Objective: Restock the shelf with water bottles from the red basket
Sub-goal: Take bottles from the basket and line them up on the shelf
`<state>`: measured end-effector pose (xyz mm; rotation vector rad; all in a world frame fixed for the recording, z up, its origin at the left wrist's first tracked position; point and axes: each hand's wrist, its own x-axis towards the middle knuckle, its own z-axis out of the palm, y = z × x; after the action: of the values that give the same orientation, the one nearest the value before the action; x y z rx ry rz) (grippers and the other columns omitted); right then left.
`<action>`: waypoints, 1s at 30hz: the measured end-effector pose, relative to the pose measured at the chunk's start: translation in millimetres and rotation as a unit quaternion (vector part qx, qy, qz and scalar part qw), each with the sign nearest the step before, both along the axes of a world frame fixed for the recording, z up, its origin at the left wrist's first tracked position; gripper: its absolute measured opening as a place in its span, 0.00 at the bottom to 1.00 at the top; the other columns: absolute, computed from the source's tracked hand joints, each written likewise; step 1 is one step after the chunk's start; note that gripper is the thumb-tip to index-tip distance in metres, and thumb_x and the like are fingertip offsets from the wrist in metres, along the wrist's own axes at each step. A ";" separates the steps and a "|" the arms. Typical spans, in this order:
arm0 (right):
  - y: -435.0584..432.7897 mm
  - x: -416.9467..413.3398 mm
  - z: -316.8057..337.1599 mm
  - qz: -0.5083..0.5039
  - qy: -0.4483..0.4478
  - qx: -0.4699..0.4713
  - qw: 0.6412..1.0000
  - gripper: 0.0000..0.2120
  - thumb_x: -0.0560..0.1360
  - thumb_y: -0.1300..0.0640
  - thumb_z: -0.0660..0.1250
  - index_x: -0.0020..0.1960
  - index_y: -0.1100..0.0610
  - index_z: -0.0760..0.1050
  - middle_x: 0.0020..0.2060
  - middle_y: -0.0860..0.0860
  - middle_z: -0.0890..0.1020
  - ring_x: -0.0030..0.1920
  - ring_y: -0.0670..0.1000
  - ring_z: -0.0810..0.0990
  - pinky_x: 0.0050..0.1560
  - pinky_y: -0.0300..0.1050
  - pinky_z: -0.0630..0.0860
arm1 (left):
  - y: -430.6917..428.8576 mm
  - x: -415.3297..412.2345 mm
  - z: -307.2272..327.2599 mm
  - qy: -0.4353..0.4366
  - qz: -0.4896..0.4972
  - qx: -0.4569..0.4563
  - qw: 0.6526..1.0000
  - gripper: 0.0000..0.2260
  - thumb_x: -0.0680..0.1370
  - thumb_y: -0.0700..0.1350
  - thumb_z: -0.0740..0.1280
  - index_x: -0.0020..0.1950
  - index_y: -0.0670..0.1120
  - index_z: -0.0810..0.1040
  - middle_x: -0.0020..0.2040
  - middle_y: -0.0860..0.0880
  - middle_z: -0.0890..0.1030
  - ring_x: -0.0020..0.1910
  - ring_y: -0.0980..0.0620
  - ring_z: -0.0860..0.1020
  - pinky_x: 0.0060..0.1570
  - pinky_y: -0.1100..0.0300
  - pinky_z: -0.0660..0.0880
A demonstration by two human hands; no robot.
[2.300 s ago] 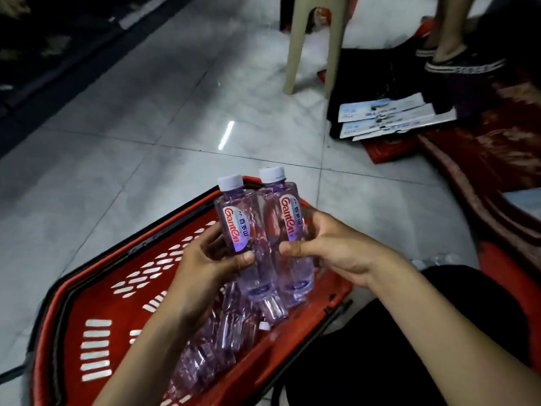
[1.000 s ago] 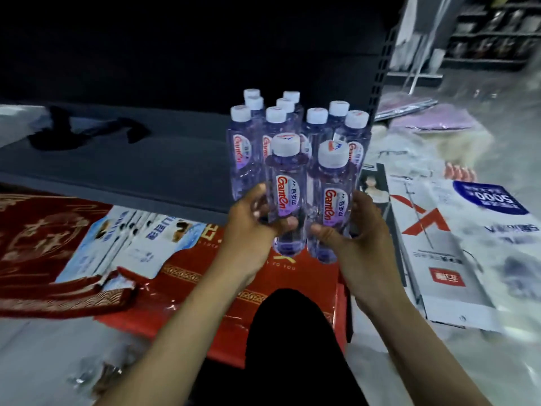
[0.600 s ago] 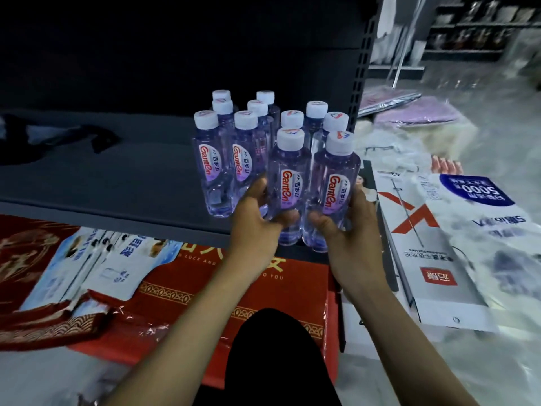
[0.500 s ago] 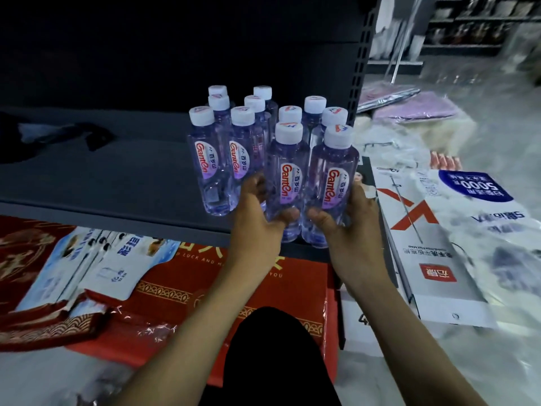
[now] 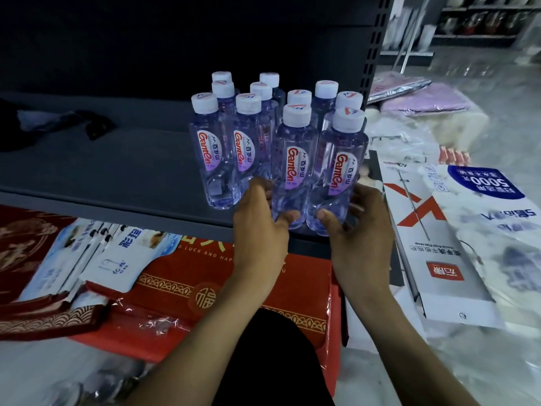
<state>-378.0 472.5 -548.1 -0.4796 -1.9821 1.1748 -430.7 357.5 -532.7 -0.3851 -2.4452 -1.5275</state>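
Clear water bottles (image 5: 294,168): white caps, red-purple labels. Dark grey shelf (image 5: 117,168). Red gold-patterned box (image 5: 187,291).

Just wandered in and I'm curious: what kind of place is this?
Probably a shop being restocked: identical Ganten water bottles stand grouped on a dark metal shelf, a boxed flat mop lies nearby, and more stocked shelving shows behind.

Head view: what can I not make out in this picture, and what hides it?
Head view: lower parts of the left front bottle and right front bottle, partly covered by the left hand and right hand; whether they rest on the shelf is unclear.
Back bottles: only caps show, front ones hide them.
Dark object on the shelf's left: too dark.
Red basket: outside the frame.
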 end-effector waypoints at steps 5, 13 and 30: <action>5.2 -12.9 0.0 0.001 -0.004 0.008 1.000 0.23 0.72 0.56 0.75 0.64 0.53 0.71 0.57 0.48 0.78 0.57 0.45 0.78 0.54 0.38 0.75 | 7.7 -3.9 2.4 0.017 0.016 -0.018 1.000 0.17 0.75 0.38 0.73 0.60 0.46 0.72 0.51 0.53 0.74 0.45 0.65 0.75 0.45 0.72 0.74; 6.6 -3.1 2.5 0.003 -0.047 0.014 0.999 0.29 0.72 0.54 0.75 0.68 0.52 0.67 0.61 0.49 0.76 0.59 0.48 0.77 0.57 0.50 0.78 | 0.7 2.8 8.4 0.015 -0.001 -0.110 0.994 0.22 0.78 0.47 0.70 0.69 0.46 0.69 0.63 0.47 0.75 0.61 0.50 0.76 0.59 0.52 0.78; -247.2 33.3 18.8 0.340 -0.102 0.364 0.861 0.17 0.76 0.61 0.65 0.64 0.54 0.76 0.58 0.55 0.72 0.58 0.59 0.73 0.58 0.54 0.75 | -288.3 133.7 -4.7 0.025 0.314 -0.494 0.810 0.15 0.78 0.49 0.63 0.61 0.45 0.77 0.57 0.42 0.79 0.59 0.38 0.75 0.60 0.42 0.71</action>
<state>-344.6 225.3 -529.2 0.5571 -2.6835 0.6426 -297.0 69.3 -537.4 0.2361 -2.6984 0.0834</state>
